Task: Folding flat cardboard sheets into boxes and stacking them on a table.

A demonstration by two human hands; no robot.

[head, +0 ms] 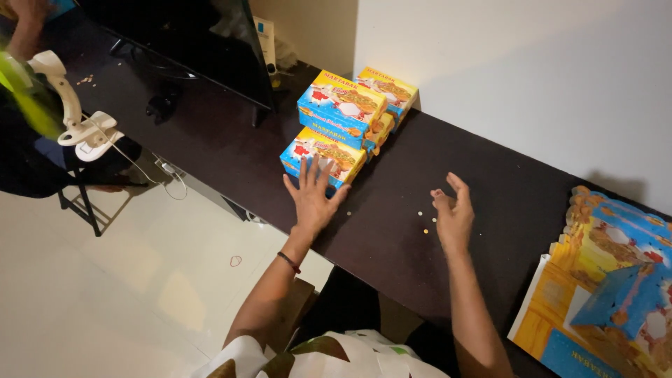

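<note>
Head view, looking down on a dark brown table set against a white wall. Left hand lies flat, fingers spread, palm down on the table with the fingertips resting against the near edge of the front box, a blue-and-yellow printed carton; the hand is open and grasps nothing. Two more cartons of the same print sit behind it: a stacked box touching the front one, and a rear box against the wall. Right hand hovers just over the table, well apart from the boxes, fingers loosely curled and half open, nothing visibly held. Small pale crumbs are scattered on the table just beside that hand; what they are cannot be told at this size. At far right, a pile of flat unfolded cartons in the same colours rests on the table edge. A dark screen stands at the table's far left.
</note>
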